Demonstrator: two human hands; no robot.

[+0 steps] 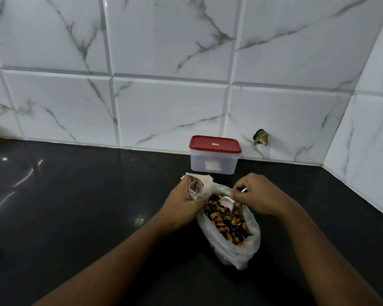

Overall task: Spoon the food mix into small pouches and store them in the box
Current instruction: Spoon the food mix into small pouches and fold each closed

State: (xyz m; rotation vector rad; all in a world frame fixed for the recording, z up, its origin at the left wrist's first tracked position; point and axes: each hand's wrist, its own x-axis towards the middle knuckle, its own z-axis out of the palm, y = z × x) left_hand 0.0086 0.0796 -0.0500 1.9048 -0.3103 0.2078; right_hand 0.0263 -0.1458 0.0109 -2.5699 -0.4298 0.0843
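Here spoon [227, 200] over food mix [227, 219], pouch [195, 189] beside.

The red lid [215, 144] of the box [213, 164] — beyond the right hand [257, 195] — bears a small white mark. It is too blurred to read. No other lettering shows.

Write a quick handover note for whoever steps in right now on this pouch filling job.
Left hand: holds one small clear pouch open at the edge of the big plastic bag of food mix.
Right hand: fingers pinch a white spoon, bowl over the mix.
Box: at the back by the tiled wall, red lid on; something pale shows through its side, possibly a stored pouch.
Spare pouches: flat stack just behind the left hand.
Done: the pouch in hand looks empty.
Left: scoop, fill, close the pouch, open the box, store it, repeat.
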